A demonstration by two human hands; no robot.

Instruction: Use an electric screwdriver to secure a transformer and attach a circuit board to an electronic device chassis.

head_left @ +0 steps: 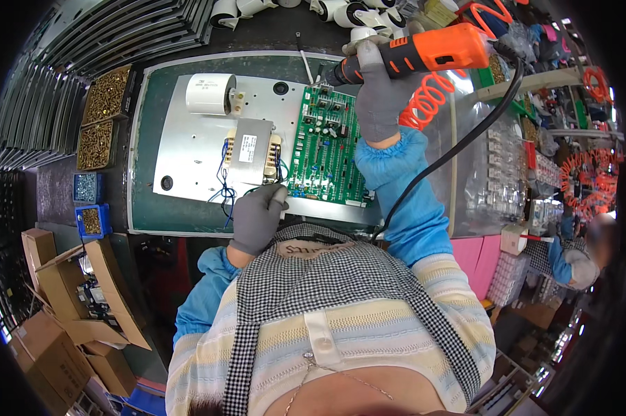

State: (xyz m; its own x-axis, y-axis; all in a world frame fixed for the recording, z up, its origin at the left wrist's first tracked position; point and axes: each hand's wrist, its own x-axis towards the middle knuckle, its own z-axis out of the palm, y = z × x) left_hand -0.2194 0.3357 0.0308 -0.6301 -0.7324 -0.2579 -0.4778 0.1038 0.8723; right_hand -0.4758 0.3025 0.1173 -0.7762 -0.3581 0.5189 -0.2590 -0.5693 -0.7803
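Note:
My right hand [382, 97], in a grey glove, is closed round an orange and black electric screwdriver [424, 54]. The tool lies nearly level, its tip pointing left over the far edge of a green circuit board [327, 145]. That board rests on a silver metal plate [188, 152]. My left hand [259, 216], also gloved, is closed at the near edge of the plate, beside the board's near left corner and some thin dark wires [223, 194]. What its fingers grip, if anything, is hidden. A transformer [251, 151] and a white cylinder [210, 93] sit on the plate.
Trays of brass-coloured screws [95, 144] and blue bins [92, 220] stand at the left. White casters [354, 12] lie at the back. A black cable [458, 149] and red coiled hose [427, 100] run beside my right arm. Another person [575, 267] is at the far right.

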